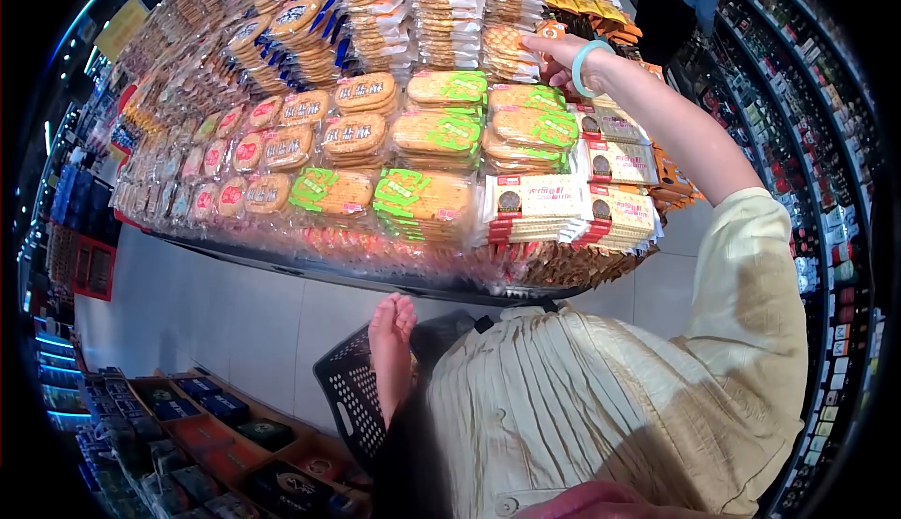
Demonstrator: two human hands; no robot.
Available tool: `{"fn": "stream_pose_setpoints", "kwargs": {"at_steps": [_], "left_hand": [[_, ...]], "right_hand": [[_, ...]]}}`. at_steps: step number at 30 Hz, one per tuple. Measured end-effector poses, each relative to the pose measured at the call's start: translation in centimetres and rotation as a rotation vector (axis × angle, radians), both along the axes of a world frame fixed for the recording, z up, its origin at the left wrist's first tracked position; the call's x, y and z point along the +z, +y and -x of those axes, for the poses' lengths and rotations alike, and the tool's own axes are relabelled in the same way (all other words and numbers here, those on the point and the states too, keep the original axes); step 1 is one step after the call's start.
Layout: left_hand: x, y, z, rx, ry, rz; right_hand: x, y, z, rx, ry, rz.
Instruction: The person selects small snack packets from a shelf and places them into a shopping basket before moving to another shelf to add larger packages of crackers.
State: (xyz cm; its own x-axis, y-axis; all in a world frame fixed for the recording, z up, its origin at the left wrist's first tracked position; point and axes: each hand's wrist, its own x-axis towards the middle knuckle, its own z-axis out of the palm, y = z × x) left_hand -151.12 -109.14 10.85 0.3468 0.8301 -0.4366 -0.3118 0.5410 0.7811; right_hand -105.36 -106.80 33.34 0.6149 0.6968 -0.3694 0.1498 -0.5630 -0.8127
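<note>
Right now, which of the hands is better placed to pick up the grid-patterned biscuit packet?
Probably the right hand: it is at the biscuit packet, while the left hand is lower, near the shopping basket.

Waffle pack (507, 42): golden, criss-crossed
Bangle (576, 68): pale aqua
Shirt (554, 397): cream, pleated lines
Basket (352, 383): black, hole-dotted
Oval packs (427, 205): tan, green print
Floor (253, 317): grey

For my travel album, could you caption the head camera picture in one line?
Right hand at a biscuit packet among stacked biscuits, left hand low beside a dark basket.
</note>
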Motion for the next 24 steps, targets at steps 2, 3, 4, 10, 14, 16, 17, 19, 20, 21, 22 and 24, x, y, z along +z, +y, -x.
{"fn": "stream_pose_setpoints", "kwargs": {"at_steps": [2,3,4,10,14,16,17,19,20,21,22,24], "left_hand": [[-0.7,0.2,-0.1,-0.024,-0.012,0.005],[-1.1,0.3,-0.1,-0.050,-0.049,0.002],[-1.4,0.5,-0.1,-0.076,-0.086,-0.001],[-2.0,0.8,0.1,-0.090,-0.015,0.026],[-3.5,1.0,0.5,-0.095,-0.036,0.031],[-4.3,1.1,0.6,-0.120,0.000,0.037],[-4.2,1.0,0.5,-0.119,0.000,0.038],[-3.9,0.7,0.4,-0.109,0.032,0.035],[-3.9,0.6,0.3,-0.107,0.033,0.036],[-3.9,0.6,0.3,-0.113,0.030,0.040],[-3.9,0.5,0.3,-0.120,0.028,0.044],[-4.1,0.5,0.3,-0.126,0.034,0.040]], "right_hand": [[0.1,0.5,0.6,-0.024,0.006,-0.016],[0.3,0.6,1.0,-0.027,0.004,-0.015],[0.5,0.7,1.6,-0.061,0.015,-0.027],[0.2,1.5,1.1,-0.149,0.040,-0.035],[0.8,1.2,1.5,-0.130,0.057,-0.031],[0.9,1.3,1.3,-0.128,0.047,-0.020],[1.0,1.3,1.4,-0.131,0.055,-0.043],[0.6,1.4,1.0,-0.132,0.065,-0.064],[0.1,1.7,0.3,-0.130,0.099,-0.093],[-0.5,1.9,-0.3,-0.127,0.133,-0.121],[-0.9,2.1,-0.8,-0.126,0.134,-0.120],[-1.6,2.5,-1.4,-0.092,0.226,-0.236]]}}
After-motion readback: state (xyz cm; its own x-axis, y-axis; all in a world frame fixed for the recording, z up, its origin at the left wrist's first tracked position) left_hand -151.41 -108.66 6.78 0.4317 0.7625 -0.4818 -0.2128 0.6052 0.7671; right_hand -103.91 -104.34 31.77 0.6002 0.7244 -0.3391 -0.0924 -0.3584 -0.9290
